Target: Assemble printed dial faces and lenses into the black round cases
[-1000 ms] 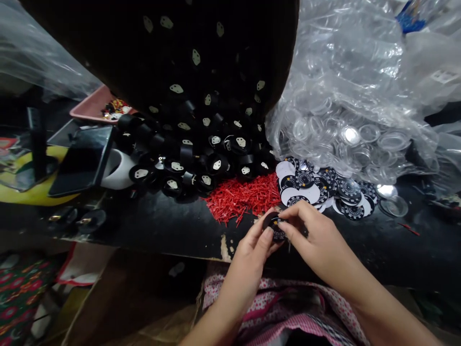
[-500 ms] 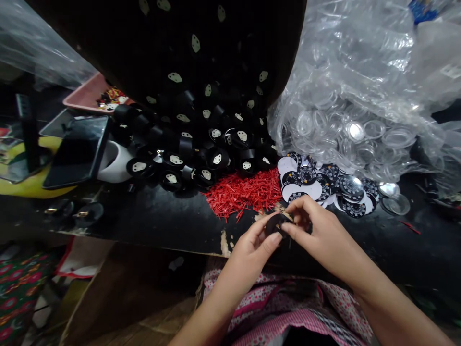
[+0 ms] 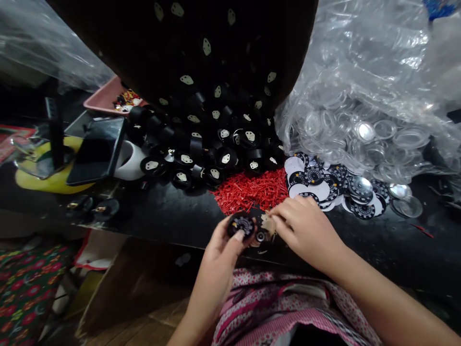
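My left hand (image 3: 223, 250) grips a small round black gauge (image 3: 240, 226), with its printed dial face turned up and my thumb across it. My right hand (image 3: 302, 230) is to the right of the gauge and apart from it. Its fingers are pinched together low over the table, and whatever they may hold is too small to make out. Between the hands lies a small dark ring-like part (image 3: 260, 236). Just beyond them is a heap of thin red pointers (image 3: 252, 190). Black-and-white dial discs (image 3: 315, 175) lie in a pile beyond my right hand.
Several black gauge housings (image 3: 225, 158) spill from a large dark container (image 3: 252, 29). Clear round covers (image 3: 363, 132) fill a plastic bag at right. A phone (image 3: 95, 149) leans on a white ring (image 3: 131, 161). Two black gauges (image 3: 106, 210) lie near the left front edge.
My hands have separated. The left has moved left with the gauge, whose dial face now shows. The right has let go of it and pinches near the table. The camera view has shifted slightly.
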A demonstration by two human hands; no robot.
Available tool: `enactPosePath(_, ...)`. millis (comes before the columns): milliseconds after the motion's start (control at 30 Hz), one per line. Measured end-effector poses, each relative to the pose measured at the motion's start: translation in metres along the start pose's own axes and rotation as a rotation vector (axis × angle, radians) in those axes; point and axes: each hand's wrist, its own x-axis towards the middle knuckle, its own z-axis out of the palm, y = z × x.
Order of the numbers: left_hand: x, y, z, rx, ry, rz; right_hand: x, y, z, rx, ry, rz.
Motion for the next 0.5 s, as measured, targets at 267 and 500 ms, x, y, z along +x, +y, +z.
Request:
enactPosePath(267, 0.015, 0.011, 0.010, -0.239, 0.000, 0.056, 0.035, -0.010, 0.010, -0.449, 0.007, -0.084)
enactPosePath(500, 0.001, 0.009, 0.018, -0.404, -0.118, -0.215, 0.012, -0.003, 0.008, -0.008, 0.089, 0.069)
